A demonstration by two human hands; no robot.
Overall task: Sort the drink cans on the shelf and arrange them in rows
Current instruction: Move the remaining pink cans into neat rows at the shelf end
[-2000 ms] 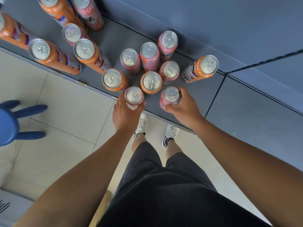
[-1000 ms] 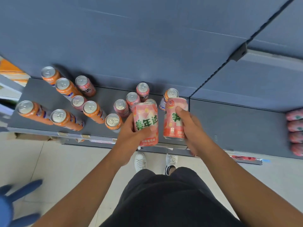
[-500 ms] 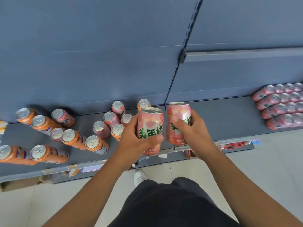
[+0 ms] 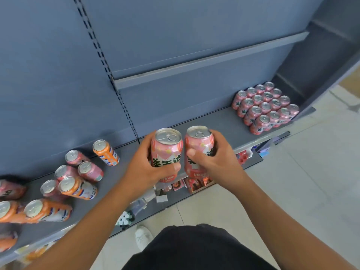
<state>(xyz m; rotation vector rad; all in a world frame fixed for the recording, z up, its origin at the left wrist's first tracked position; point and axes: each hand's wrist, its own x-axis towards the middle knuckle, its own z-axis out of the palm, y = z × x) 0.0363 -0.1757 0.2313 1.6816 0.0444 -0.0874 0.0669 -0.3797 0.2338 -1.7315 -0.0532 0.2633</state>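
Over the shelf (image 4: 224, 121), hands (image 4: 144, 168) (image 4: 218, 162) grip two pink cans (image 4: 167, 151) (image 4: 198, 147), seemingly touching.

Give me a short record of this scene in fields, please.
left hand: grips one pink can, upright
right hand: grips second pink can, upright
sorted block: pink cans in rows, shelf's right end
unsorted cans: pink and orange mixed, left part of shelf

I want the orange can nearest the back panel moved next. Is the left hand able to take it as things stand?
Probably not: the left hand grips a pink can, leaving no free fingers. The orange can itself stands in the open, bare shelf between it and the hand.
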